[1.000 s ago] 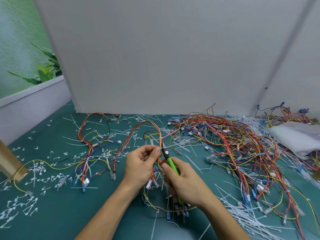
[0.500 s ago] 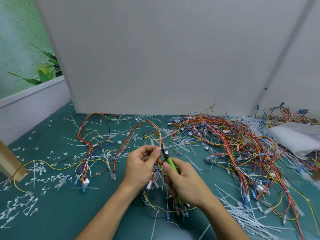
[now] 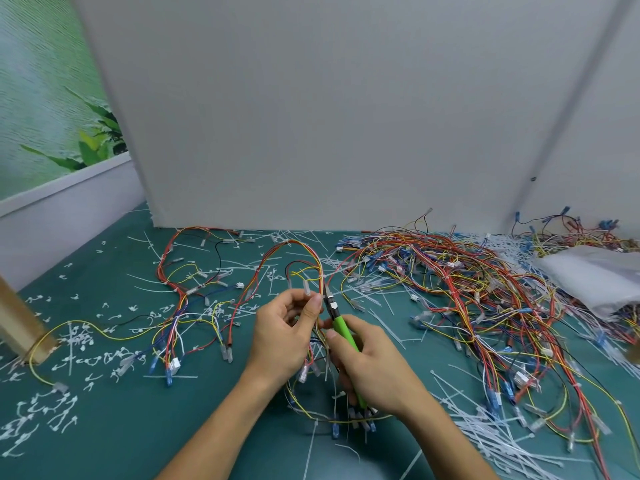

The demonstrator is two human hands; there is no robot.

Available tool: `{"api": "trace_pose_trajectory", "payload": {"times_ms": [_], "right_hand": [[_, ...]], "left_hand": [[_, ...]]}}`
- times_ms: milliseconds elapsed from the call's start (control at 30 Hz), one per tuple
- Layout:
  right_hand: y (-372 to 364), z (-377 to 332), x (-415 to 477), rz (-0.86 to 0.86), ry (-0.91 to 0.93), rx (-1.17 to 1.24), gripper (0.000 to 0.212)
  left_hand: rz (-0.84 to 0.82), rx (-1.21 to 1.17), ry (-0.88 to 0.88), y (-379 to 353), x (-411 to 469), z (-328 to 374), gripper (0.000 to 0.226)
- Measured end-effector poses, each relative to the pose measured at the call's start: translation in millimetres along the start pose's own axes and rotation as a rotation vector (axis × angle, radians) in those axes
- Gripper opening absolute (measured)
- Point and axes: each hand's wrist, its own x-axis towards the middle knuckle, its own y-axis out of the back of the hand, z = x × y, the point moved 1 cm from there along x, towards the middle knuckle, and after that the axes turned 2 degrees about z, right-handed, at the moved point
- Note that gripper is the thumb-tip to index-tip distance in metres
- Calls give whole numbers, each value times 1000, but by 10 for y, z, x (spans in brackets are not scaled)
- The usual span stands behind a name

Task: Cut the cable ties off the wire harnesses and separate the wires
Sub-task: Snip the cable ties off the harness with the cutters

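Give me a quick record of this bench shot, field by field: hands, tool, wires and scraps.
left hand: pinches the wire harness below its looped top
right hand: grips the green-handled cutters
cutter tip: at the harness beside the left thumb; whether it is on a tie cannot be told
wire pile: tangled, right of the hands
loose wires: spread out on the left
tie scraps: scattered over the green mat
long ties: heaped at near right
white bag: far right
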Motion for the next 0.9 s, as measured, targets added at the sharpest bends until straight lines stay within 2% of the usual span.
{"api": "trace_pose_trajectory", "payload": {"times_ms": [167, 500, 900], "right_hand": [[-16, -30, -8, 5, -2, -9, 34], [-5, 13, 5, 4, 23, -44, 11], [4, 65, 23, -16, 24, -59, 7]], "left_hand": [[-3, 0, -1, 11, 4, 18, 6], [-7, 11, -1, 25, -5, 12, 4], [-22, 2, 12, 20, -3, 12, 8]]}}
